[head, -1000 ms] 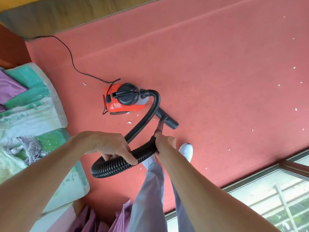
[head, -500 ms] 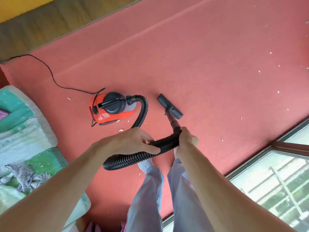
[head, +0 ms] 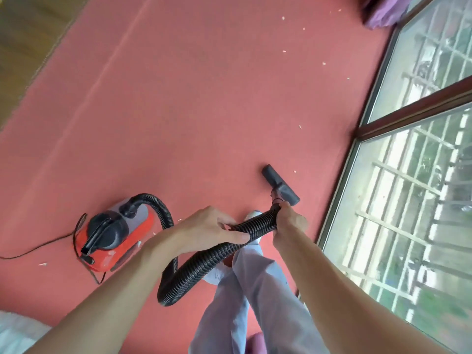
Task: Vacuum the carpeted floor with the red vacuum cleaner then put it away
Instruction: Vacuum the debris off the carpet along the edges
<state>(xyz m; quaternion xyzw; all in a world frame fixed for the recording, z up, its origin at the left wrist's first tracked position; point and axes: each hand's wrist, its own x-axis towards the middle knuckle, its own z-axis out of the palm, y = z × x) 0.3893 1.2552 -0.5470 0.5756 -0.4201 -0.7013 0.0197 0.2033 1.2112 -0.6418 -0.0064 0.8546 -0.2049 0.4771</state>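
A salmon-red carpeted floor point(head: 204, 98) fills most of the view. A tall glass window in a dark brown frame point(head: 398, 111) runs along its right edge, and a brown wooden strip point(head: 25, 34) borders its far left edge. The person's legs in pale blue trousers point(head: 255, 290) stand near the carpet's near edge, close to the window.

The red canister vacuum cleaner with a black top and handle point(head: 120, 238) sits on the carpet toward the near left side, just left of the legs. Its black ribbed flexible hose point(head: 204, 267) arches up from the canister, loops down in front of the legs and rises again to the hands.

The left hand point(head: 209, 228) holds the hose at mid-length, with its fingers wrapped over the top. The right hand point(head: 291, 221) is clamped around the hose end where it joins the short tube.

The flat black floor nozzle point(head: 281, 185) rests on the carpet just beyond the right hand, near the window edge. A thin black power cord point(head: 33, 249) trails from the canister toward the left edge. Small white scraps point(head: 324, 63) lie scattered on the carpet toward the far right corner, and a few lie beside the canister.
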